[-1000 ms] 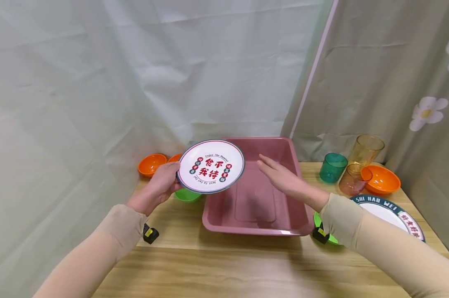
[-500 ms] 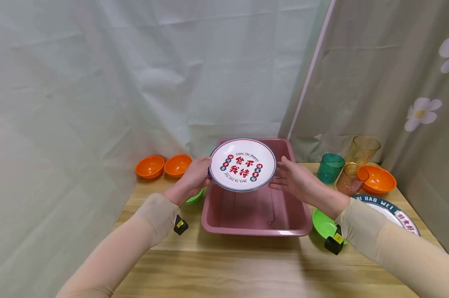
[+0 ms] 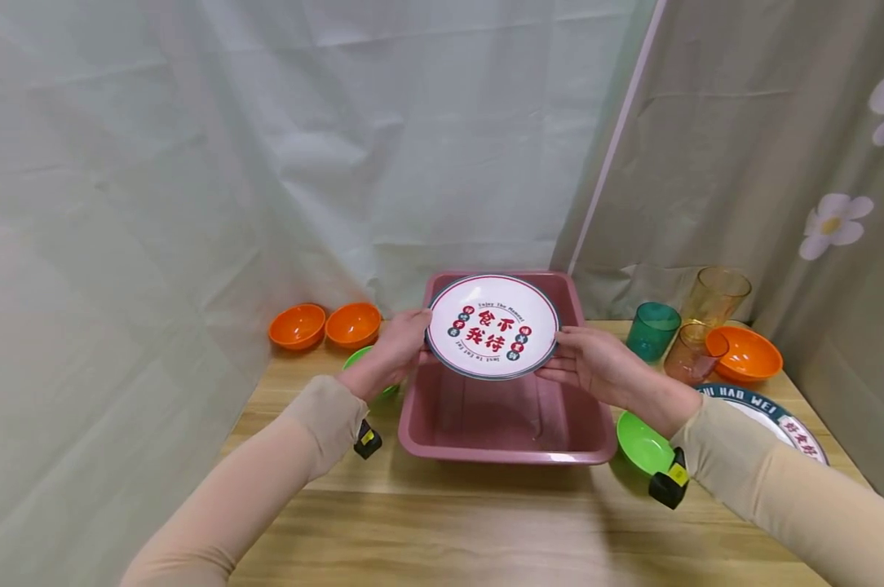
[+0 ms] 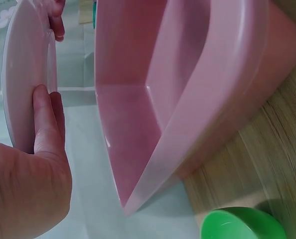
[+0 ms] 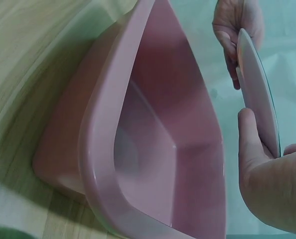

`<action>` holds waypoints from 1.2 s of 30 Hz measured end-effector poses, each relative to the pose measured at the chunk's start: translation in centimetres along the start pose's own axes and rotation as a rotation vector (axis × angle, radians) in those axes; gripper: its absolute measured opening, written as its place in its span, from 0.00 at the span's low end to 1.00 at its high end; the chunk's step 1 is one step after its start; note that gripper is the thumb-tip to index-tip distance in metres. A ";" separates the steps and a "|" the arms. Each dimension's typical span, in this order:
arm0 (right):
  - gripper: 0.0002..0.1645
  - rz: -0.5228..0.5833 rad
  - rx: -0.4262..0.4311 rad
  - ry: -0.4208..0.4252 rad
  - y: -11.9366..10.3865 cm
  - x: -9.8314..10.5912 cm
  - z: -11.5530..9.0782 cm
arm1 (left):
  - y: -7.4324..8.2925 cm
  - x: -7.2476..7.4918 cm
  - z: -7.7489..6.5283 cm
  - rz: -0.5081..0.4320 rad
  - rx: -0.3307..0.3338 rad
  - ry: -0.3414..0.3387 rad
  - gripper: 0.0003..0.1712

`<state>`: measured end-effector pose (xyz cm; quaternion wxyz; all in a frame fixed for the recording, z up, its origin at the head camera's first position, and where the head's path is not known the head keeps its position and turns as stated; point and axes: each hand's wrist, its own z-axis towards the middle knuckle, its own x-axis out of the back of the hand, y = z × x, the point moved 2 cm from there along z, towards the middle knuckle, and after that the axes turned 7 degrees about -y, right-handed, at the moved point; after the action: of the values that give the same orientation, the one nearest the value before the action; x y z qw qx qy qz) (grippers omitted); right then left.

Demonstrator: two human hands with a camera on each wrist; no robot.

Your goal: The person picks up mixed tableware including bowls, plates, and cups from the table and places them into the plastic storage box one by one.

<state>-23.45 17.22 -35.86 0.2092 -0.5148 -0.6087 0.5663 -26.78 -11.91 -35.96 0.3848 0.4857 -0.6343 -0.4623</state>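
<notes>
A white plate (image 3: 493, 326) with a dark rim and red lettering is held level above the pink basin (image 3: 501, 452). My left hand (image 3: 395, 346) grips its left edge, thumb on top and fingers beneath, as the left wrist view shows of the hand (image 4: 33, 179) and the plate's underside (image 4: 26, 74). At the opposite edge my right hand (image 3: 603, 367) pinches the rim between thumb and fingers. In the right wrist view the plate (image 5: 257, 89) appears edge-on, apart from the basin (image 5: 103, 164).
Two orange bowls (image 3: 354, 325) and a partly hidden green bowl (image 3: 361, 356) stand left. On the right are a teal cup (image 3: 653, 330), a yellow cup (image 3: 717, 293), a pinkish cup (image 3: 691, 359), an orange bowl (image 3: 750, 353), a green bowl (image 3: 642, 444) and a larger plate (image 3: 758, 416).
My left hand has carried the plate rightward over the basin. My right hand has gone from being apart from it to gripping its right edge.
</notes>
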 end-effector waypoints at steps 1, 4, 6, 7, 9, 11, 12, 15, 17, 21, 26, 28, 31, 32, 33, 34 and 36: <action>0.26 0.003 0.004 -0.002 0.0 0.1 0.0 | 0.0 0.0 0.0 0.009 0.008 0.007 0.24; 0.26 0.012 0.004 0.005 0.0 0.2 0.0 | 0.1 -0.2 0.0 0.017 0.023 0.020 0.24; 0.26 0.016 0.006 0.017 0.0 0.2 0.1 | 0.0 -0.3 0.0 0.014 0.025 0.023 0.23; 0.25 0.020 0.006 0.025 0.1 0.2 0.1 | 0.0 -0.4 0.0 0.010 0.022 0.019 0.23; 0.25 0.021 0.011 0.035 0.2 0.2 0.2 | -0.1 -0.5 0.0 0.002 0.014 0.012 0.23; 0.24 0.023 0.013 0.053 0.3 0.2 0.3 | -0.1 -0.6 0.1 -0.004 0.002 0.001 0.23; 0.24 0.022 0.017 0.058 0.3 0.2 0.3 | -0.2 -0.6 0.1 -0.004 -0.001 -0.003 0.22; 0.24 0.015 0.022 0.078 0.5 0.1 0.4 | -0.3 -0.8 0.3 -0.023 -0.016 -0.025 0.22; 0.25 0.004 0.025 0.093 0.6 0.1 0.4 | -0.4 -0.9 0.4 -0.045 -0.019 -0.040 0.21; 0.27 -0.022 0.026 0.116 0.7 0.0 0.4 | -0.6 -1.0 0.5 -0.087 -0.013 -0.067 0.21; 0.28 -0.048 0.025 0.126 0.8 0.1 0.6 | -0.5 -0.8 0.4 -0.020 -0.015 -0.098 0.23; 0.27 -0.053 0.024 0.129 0.8 0.1 0.6 | -0.4 -0.6 0.3 0.062 -0.017 -0.102 0.25; 0.28 -0.059 0.017 0.129 0.7 0.2 0.7 | -0.2 -0.2 0.1 0.214 -0.026 -0.106 0.28; 0.28 -0.057 0.014 0.132 0.7 0.2 0.7 | -0.1 -0.1 -0.1 0.266 -0.038 -0.108 0.30; 0.28 -0.059 0.010 0.132 0.6 0.3 0.7 | -0.1 0.0 -0.1 0.312 -0.053 -0.111 0.32; 0.28 -0.061 0.007 0.132 0.6 0.3 0.8 | 0.0 0.1 -0.3 0.365 -0.074 -0.115 0.34; 0.27 -0.071 -0.004 0.137 0.5 0.4 0.9 | 0.1 0.2 -0.5 0.465 -0.129 -0.128 0.38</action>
<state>-24.18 17.08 -36.67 0.2693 -0.5309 -0.6119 0.5208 -26.41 -12.17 -35.77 0.4700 0.2708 -0.7214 -0.4306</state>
